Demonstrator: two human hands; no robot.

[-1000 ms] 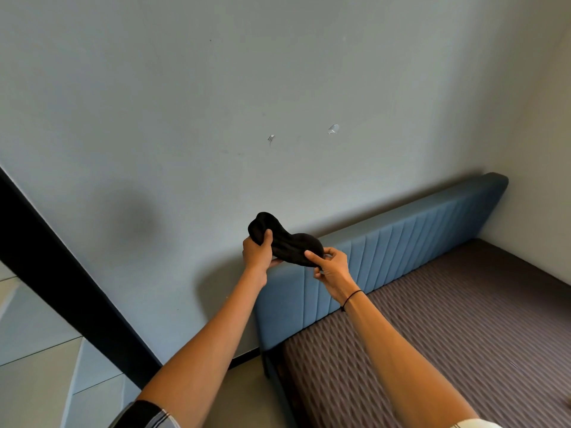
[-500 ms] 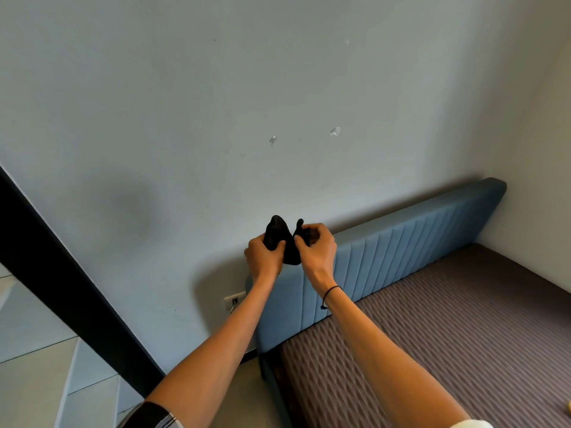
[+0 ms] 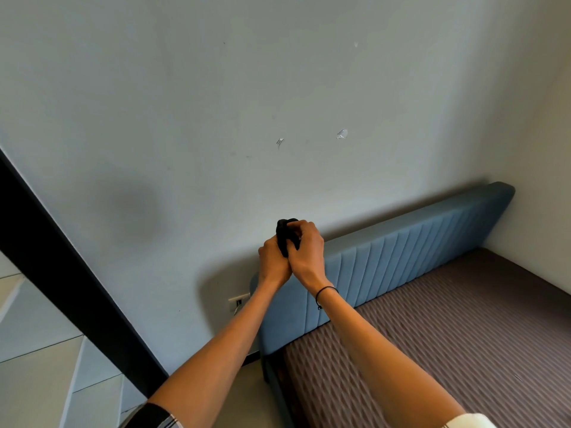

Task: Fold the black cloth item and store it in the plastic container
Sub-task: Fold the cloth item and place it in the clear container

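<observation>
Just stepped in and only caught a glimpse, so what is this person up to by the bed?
A person stands at the head of the bed with both arms held out. The left hand and right hand are pressed together around a black cloth item, bunched small between them, in front of the blue headboard. Both hands have a grip on it, in the air above the mattress. No plastic container is in view, so the storing is not yet done.
</observation>
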